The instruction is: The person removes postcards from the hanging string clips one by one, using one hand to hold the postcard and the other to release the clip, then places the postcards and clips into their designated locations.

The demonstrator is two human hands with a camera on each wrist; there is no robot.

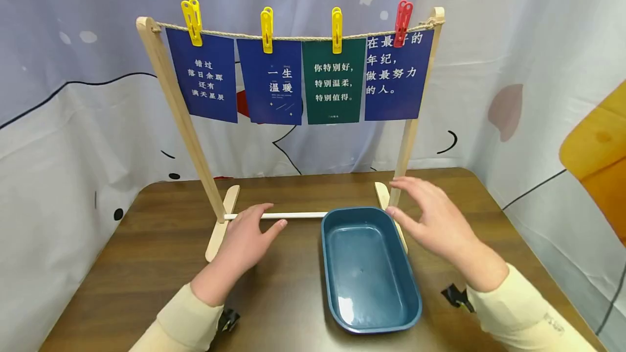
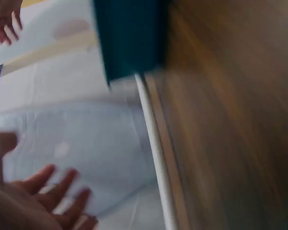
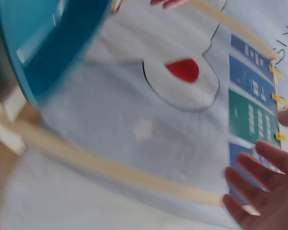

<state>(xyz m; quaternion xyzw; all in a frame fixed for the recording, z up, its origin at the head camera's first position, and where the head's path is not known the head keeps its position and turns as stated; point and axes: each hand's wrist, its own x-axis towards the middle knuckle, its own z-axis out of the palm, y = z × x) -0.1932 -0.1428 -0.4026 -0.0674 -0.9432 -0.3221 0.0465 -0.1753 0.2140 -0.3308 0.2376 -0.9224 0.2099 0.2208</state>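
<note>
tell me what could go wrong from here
Each card hangs from a single clip, so one might slip if the rope is jolted. The right hand appears close to the right post and could knock it. Sliding the tub might bump the stand's right foot beside it.
</note>
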